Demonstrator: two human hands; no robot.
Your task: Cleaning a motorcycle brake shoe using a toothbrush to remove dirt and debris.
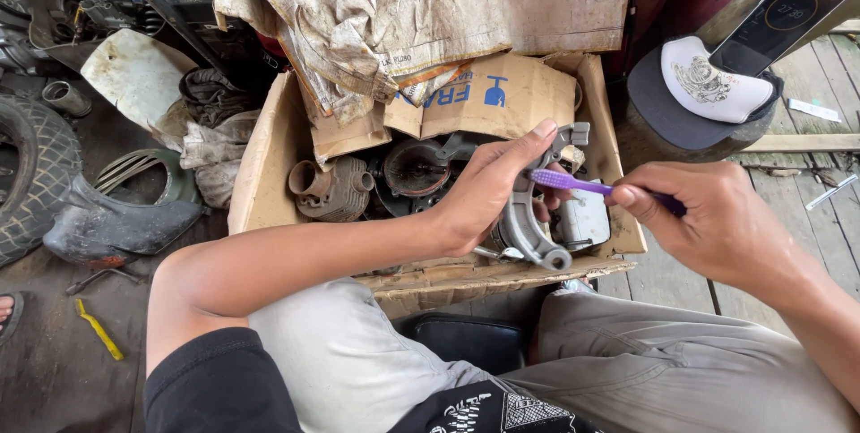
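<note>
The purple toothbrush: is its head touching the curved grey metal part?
Touching. The head view shows the purple toothbrush, held by the right hand, pressed against the curved grey metal part gripped by the left hand.

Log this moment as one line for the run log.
left hand: holds grey brake shoe | right hand: holds purple toothbrush, bristles on shoe | below: cardboard box of engine parts

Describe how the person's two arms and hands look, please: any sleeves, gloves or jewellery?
Both hands, the left hand and the right hand, are bare: no gloves, rings or watch visible. Both forearms are uncovered. A short black sleeve shows at the left upper arm; the right sleeve is outside the picture.
</note>
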